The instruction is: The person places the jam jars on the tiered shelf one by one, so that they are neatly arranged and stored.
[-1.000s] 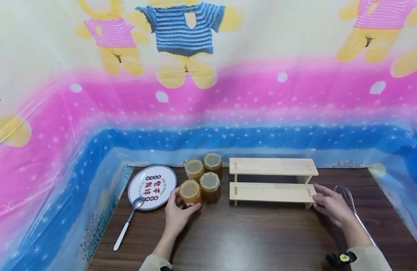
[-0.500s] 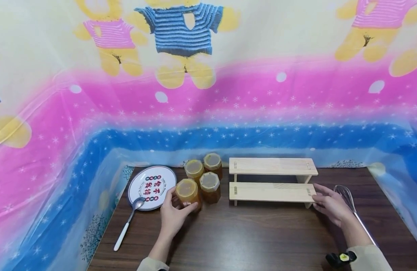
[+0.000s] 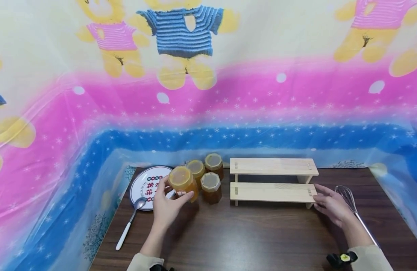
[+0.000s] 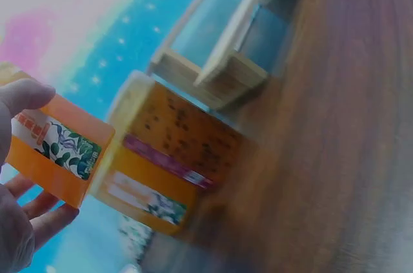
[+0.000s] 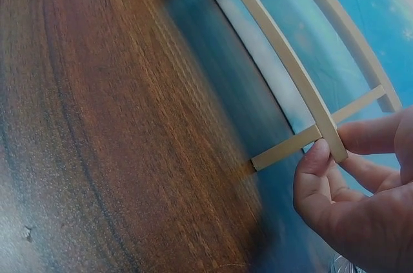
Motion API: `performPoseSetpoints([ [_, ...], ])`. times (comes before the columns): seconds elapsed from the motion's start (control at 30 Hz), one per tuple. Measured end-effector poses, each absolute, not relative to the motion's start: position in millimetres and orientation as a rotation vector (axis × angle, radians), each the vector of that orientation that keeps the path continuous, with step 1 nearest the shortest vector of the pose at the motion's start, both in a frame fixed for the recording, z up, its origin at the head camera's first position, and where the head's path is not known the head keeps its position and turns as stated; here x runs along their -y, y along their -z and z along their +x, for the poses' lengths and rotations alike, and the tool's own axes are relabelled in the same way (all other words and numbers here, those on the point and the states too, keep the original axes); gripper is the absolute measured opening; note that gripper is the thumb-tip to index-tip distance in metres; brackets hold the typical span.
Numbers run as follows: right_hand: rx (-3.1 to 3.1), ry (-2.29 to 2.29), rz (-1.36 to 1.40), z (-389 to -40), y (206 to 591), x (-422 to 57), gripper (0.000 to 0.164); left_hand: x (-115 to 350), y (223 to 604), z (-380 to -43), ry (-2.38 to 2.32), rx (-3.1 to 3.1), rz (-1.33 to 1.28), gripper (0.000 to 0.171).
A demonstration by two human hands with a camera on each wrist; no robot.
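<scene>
My left hand [image 3: 167,209] grips a jar [image 3: 182,181] of orange contents with a yellowish lid. In the left wrist view the jar [image 4: 61,147] shows a white label with green leaves and is raised off the table, a little tilted. Behind and right of it stand three more jars: a yellowish one [image 3: 196,168], a dark amber one [image 3: 213,162] at the back and another dark amber one [image 3: 211,185] in front. My right hand [image 3: 331,206] pinches the right end of the lower board of a two-step wooden rack [image 3: 272,192], thumb in front, as the right wrist view shows.
A white plate [image 3: 140,188] with red and black characters lies at the left, partly hidden by my left hand. A spoon [image 3: 125,231] with a white handle leans on its rim. A whisk [image 3: 352,205] lies right of the rack on the dark wooden table [image 3: 242,241].
My left hand has lifted the jar and moved it left, away from the other jars and toward the plate. My right hand has stayed on the rack.
</scene>
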State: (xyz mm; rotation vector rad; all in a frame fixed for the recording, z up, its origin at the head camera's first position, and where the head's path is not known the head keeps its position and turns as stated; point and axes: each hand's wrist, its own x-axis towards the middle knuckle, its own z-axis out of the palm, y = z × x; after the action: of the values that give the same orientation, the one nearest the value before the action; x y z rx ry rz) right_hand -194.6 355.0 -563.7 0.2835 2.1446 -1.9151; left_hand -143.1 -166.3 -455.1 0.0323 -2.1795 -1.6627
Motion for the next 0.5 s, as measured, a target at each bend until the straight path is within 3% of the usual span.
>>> performPoseSetpoints([
  [0.23, -2.133, 1.929, 0.288, -195, 565, -355, 0.073, 159, 432, -149, 1.585, 2.188, -0.041, 0.074],
  [0.5, -2.159, 1.904, 0.276, -196, 564, -355, 0.071, 154, 447, -179, 1.596, 2.193, -0.120, 0.077],
])
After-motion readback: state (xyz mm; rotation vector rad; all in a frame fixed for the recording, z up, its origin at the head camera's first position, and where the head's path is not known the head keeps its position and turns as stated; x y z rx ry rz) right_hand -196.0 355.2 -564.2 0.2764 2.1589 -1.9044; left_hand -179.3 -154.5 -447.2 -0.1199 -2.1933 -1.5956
